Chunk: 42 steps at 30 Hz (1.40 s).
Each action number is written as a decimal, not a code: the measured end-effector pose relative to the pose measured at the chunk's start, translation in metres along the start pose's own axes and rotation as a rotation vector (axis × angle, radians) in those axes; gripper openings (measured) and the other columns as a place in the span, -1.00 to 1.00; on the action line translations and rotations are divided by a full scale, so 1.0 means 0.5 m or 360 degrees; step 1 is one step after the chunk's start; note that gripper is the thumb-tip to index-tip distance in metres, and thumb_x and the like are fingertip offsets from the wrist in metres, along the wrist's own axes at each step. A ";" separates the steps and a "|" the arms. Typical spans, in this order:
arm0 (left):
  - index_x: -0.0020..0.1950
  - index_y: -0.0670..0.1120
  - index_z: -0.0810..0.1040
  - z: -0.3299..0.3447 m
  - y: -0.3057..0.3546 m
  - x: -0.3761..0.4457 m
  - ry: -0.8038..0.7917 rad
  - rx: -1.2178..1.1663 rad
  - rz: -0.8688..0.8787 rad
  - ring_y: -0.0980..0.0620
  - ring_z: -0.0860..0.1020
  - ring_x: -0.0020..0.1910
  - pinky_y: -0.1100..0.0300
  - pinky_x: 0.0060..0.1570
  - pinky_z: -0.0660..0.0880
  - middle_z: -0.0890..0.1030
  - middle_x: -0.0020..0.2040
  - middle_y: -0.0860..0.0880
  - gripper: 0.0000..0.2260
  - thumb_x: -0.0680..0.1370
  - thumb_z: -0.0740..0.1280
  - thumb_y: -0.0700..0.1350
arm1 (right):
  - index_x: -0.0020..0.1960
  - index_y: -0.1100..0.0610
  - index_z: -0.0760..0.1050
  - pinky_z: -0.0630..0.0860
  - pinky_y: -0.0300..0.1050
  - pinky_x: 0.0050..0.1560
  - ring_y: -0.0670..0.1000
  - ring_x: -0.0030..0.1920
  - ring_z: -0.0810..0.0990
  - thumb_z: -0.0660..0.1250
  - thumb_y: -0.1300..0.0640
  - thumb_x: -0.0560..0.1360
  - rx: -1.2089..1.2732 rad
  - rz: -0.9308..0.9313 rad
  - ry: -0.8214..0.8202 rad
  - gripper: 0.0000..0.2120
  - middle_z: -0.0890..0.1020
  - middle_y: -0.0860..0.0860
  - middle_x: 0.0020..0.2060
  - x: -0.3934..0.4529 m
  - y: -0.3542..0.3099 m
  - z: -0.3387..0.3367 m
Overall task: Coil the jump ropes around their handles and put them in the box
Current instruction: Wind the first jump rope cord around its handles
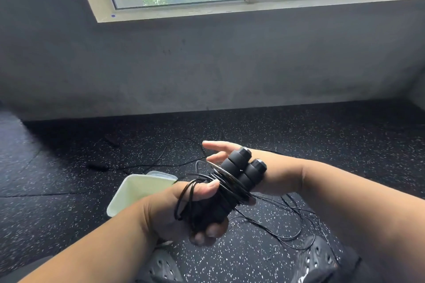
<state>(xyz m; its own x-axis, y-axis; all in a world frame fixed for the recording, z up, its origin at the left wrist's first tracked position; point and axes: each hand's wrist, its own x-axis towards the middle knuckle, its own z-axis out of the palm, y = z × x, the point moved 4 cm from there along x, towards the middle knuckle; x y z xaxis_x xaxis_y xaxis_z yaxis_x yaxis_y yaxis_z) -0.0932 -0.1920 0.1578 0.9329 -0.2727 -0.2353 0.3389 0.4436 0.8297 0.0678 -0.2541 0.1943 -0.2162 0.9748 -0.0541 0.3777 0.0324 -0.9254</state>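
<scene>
The left hand (pixel 184 211) grips the two black handles (pixel 239 172) with rope (pixel 220 184) coiled round them, above the floor (pixel 69 167). The right hand (pixel 232 154) is behind, fingers straight. Loose rope trails down; the box (pixel 138 188) lies just left

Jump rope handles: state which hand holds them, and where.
The left hand grips the two jump rope handles at their lower ends, over the coiled cord. The right hand holds nothing visible.
</scene>
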 end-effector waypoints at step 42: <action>0.23 -0.16 0.55 0.007 -0.027 0.018 0.0027 0.0076 -0.0239 -0.01 0.57 -0.37 0.19 -0.44 0.35 0.62 -0.24 -0.09 -0.49 0.40 0.54 0.09 | -0.31 0.18 0.44 0.41 -0.23 -0.40 -0.09 -0.46 0.46 0.23 0.32 0.37 0.1200 0.0365 0.0350 -0.89 0.48 -0.02 -0.45 0.015 0.098 0.011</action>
<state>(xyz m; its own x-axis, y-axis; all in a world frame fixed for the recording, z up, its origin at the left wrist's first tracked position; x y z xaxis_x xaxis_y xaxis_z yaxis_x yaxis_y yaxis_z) -0.0899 -0.2033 0.1462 0.8742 -0.3183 -0.3668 0.4691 0.3579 0.8074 0.0796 -0.2462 0.1467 0.0042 0.9627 -0.2706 -0.3328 -0.2539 -0.9082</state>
